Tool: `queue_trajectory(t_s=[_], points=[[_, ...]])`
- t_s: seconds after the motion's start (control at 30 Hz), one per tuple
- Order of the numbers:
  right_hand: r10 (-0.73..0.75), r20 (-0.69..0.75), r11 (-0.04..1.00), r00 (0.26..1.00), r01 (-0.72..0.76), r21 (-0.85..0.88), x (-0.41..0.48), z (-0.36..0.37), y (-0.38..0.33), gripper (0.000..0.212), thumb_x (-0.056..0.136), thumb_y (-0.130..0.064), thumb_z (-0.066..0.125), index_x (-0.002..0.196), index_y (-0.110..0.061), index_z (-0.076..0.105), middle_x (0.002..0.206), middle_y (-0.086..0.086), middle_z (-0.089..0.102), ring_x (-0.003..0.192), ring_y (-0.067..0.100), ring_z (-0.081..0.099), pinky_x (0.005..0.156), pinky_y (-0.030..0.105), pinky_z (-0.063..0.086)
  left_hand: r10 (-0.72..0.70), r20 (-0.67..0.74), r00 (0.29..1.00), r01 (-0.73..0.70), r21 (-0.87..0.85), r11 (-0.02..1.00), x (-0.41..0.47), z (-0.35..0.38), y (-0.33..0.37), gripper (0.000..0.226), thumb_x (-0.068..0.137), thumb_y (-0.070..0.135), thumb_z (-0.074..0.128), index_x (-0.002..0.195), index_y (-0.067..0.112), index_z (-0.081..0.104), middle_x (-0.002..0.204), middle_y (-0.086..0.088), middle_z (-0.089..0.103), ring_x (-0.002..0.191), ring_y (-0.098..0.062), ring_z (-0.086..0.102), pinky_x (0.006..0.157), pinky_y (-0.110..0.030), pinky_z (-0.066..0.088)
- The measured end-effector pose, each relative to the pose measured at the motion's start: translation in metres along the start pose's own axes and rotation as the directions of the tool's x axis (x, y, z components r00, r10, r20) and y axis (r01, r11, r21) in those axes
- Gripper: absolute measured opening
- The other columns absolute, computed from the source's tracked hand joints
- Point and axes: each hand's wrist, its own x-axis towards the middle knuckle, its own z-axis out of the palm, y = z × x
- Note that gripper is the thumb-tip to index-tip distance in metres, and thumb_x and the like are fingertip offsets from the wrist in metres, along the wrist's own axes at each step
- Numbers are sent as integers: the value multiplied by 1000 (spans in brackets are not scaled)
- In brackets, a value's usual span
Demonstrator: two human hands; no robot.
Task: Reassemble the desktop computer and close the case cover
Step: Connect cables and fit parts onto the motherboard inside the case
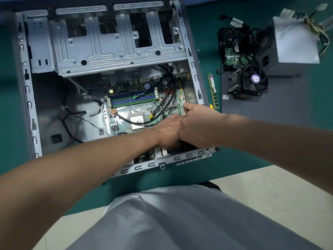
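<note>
**Two hands at the motherboard's right edge**

Both hands are low in the open computer case, touching each other. The left hand lies flat over the motherboard with its fingers stretched out, their tips hidden under the right hand. The right hand's fingers curl down at the board's right edge; I cannot tell whether they pinch anything.

Black cables loop over the board, just beyond the hands, and the blue and green memory slots lie left of them. The case lies on its side on the green desk, its open side up.

To its right a memory stick lies on the desk beside a flat grey panel. On the panel are a cooler fan and a power supply.
</note>
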Motion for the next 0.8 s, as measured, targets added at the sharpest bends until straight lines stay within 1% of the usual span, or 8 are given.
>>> queue_trajectory(t_s=[0.13, 0.27, 0.33, 0.43, 0.53, 0.6, 0.7, 0.8], points=[[14, 22, 999, 1000, -15, 47, 1, 0, -1, 22, 98, -27, 47, 77, -26, 51, 87, -5, 65, 62, 16, 35, 107, 41, 24, -4, 40, 999, 2, 32, 999, -2, -3, 0, 43, 88, 11, 51, 131, 9, 49, 139, -7, 46, 136, -21, 33, 116, -29, -1], [-10, 25, 995, 1000, 7, 99, -2, -3, 2, 16, 97, -23, 47, 94, -26, 62, 98, -4, 65, 95, 19, 57, 105, 41, 25, 12, 79, 997, -20, 107, 994, 1, -4, -1, 44, 84, 15, 54, 127, 9, 55, 139, -8, 45, 127, -20, 41, 110, -32, 12], [-2, 18, 996, 1000, 0, 89, -2, -3, 2, 19, 97, -22, 44, 94, -24, 63, 91, -3, 64, 86, 19, 56, 103, 39, 25, 7, 89, 996, -15, 90, 996, 1, -5, 0, 41, 81, 14, 56, 122, 7, 56, 127, -5, 51, 124, -21, 43, 110, -33, 14], [19, 15, 998, 1000, -20, 60, 1, -3, 0, 23, 97, -20, 42, 88, -23, 63, 65, -5, 50, 56, 13, 38, 104, 38, 24, -10, 59, 998, 8, 27, 1000, -1, -11, 1, 22, 81, 11, 55, 103, 9, 57, 84, 5, 46, 100, -24, 52, 106, -35, 30], [13, 14, 998, 1000, -14, 54, 0, -5, -1, 23, 96, -18, 41, 81, -24, 57, 59, -5, 42, 51, 14, 34, 103, 38, 24, -77, 14, 997, 78, -74, 994, -4, -16, 4, 20, 88, 13, 50, 102, 5, 62, 85, -9, 60, 89, -28, 58, 97, -40, 44], [10, -15, 998, 1000, -9, 64, -4, -5, 0, 23, 94, -14, 42, 79, -21, 58, 63, -3, 49, 57, 20, 43, 101, 38, 27, -117, 18, 993, 118, -105, 987, -6, -17, 6, 21, 88, 6, 47, 102, 5, 62, 90, -12, 62, 94, -29, 58, 97, -42, 44], [28, -88, 996, 996, -20, 83, -8, -5, 5, 21, 91, -13, 41, 73, -20, 50, 57, -1, 42, 60, 22, 44, 93, 36, 34, -134, 28, 991, 136, -126, 983, -6, -18, 5, 17, 83, -2, 47, 92, 2, 60, 88, -14, 61, 91, -30, 59, 95, -41, 46], [69, -120, 994, 990, -58, 96, -5, -7, 4, 22, 92, -15, 42, 73, -20, 50, 68, 3, 59, 66, 24, 54, 95, 37, 35, -158, 52, 986, 164, -158, 974, -6, -19, 5, 13, 83, -3, 49, 85, 9, 53, 82, -7, 54, 87, -29, 56, 87, -37, 48]])
